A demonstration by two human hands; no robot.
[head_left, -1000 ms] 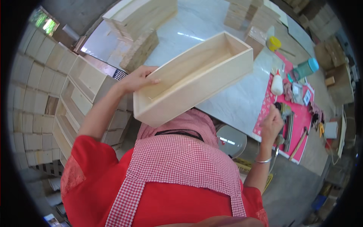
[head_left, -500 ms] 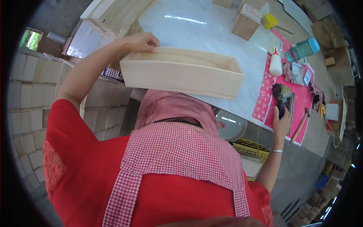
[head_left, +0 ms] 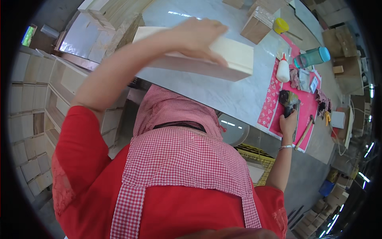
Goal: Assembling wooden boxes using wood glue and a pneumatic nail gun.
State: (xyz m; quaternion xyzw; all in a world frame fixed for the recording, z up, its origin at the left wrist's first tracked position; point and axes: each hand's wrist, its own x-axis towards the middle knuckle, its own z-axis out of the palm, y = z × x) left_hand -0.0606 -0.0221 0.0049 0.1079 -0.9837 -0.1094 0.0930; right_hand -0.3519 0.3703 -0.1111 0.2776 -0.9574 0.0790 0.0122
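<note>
The long pale wooden box (head_left: 240,53) lies on the marble-patterned table with a closed, flat face upward. Across that top face my left hand (head_left: 197,38) is spread, slightly blurred, its thumb by the near edge and the fingers stretched toward the far side. Its contact with the wood cannot be made out exactly. Off to the right, my right hand (head_left: 288,122) is wrapped round the black handle of a nail gun (head_left: 285,98), which rests on a pink sheet (head_left: 274,125).
A white glue bottle (head_left: 283,71), a teal bottle (head_left: 312,57) and a hammer (head_left: 305,133) are at the right. Wooden blocks (head_left: 258,26) and a yellow tub (head_left: 281,25) stand farther back. Stacked wooden boxes (head_left: 28,99) fill the left side.
The box has turned over, from its open side up to a flat face up, and moved farther away. My left hand has gone from its left end to across its top.
</note>
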